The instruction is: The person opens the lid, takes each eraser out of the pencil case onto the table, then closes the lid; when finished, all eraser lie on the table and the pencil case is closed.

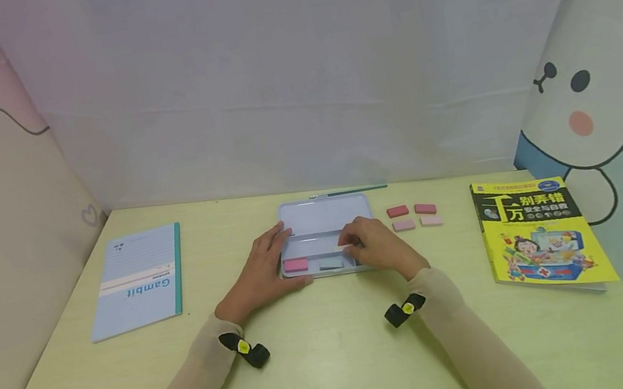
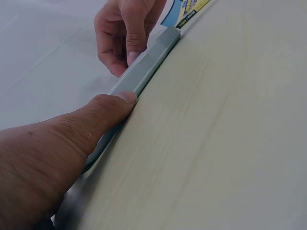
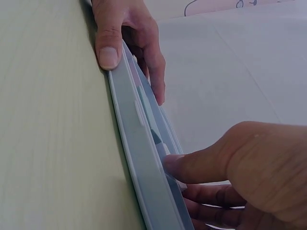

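Observation:
A pale blue paint box [image 1: 323,215] lies with its lid folded back on the table. My left hand [image 1: 265,270] holds the box by its left end, thumb on the front edge and fingers along the side. A pink block [image 1: 296,265] and a light blue block [image 1: 331,263] sit in the front compartment. Over the right part of the box, my right hand [image 1: 377,244] pinches a small whitish block [image 1: 340,248] between thumb and fingers; most of it is hidden. In the right wrist view, the right thumb [image 3: 180,165] reaches over the box's front wall.
Right of the box lie several small blocks in two rows, among them a red block [image 1: 397,211] and a pale pink block [image 1: 431,220]. Behind the lid is a thin brush [image 1: 350,191]. A notebook [image 1: 138,280] lies left, a yellow book [image 1: 546,246] right.

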`<act>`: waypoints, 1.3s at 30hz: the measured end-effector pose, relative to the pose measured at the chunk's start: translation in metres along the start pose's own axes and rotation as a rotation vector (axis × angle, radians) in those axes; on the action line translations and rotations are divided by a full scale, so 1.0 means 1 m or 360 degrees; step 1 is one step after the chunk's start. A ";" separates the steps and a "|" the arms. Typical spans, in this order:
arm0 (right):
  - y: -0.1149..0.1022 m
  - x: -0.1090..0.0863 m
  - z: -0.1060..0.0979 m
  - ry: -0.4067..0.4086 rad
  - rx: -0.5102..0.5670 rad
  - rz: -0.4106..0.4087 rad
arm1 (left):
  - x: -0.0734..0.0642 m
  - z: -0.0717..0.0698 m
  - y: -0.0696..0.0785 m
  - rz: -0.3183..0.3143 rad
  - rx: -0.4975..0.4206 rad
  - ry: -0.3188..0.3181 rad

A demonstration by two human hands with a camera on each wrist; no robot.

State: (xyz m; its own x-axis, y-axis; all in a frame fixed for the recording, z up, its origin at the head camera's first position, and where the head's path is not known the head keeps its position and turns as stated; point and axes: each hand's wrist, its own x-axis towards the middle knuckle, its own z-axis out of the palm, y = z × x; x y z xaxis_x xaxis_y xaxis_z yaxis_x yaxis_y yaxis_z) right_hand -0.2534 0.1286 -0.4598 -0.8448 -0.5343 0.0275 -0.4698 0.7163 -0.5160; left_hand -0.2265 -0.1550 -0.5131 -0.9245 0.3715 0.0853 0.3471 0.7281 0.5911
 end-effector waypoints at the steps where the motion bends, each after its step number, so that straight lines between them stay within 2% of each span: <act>1: 0.000 0.000 0.000 -0.0005 0.0006 0.0007 | 0.000 0.000 0.000 0.0002 0.0001 0.0001; 16: -0.002 0.000 -0.005 0.0000 0.0079 0.0023 | 0.000 0.000 0.000 0.0044 0.0018 0.0024; 20: 0.004 -0.001 -0.008 0.0017 0.0122 0.0034 | 0.000 0.000 0.000 0.0043 0.0022 0.0022; 27: 0.017 -0.008 -0.022 -0.0019 0.0176 0.0142 | 0.000 0.000 -0.001 0.0062 0.0008 0.0028; 35: 0.036 -0.015 -0.039 -0.0032 0.0196 0.0087 | 0.000 0.001 -0.001 0.0044 0.0019 0.0012; 39: 0.045 -0.021 -0.051 -0.0044 0.0201 0.0125 | 0.000 0.001 -0.001 0.0046 0.0015 0.0011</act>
State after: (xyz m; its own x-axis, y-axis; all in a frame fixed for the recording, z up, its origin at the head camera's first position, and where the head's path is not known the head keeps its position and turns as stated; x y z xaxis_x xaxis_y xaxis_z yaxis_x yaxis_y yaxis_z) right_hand -0.2698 0.1947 -0.4401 -0.8695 -0.4924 -0.0400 -0.3652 0.6952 -0.6191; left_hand -0.2269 -0.1554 -0.5147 -0.9152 0.3883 0.1080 0.3751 0.7226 0.5806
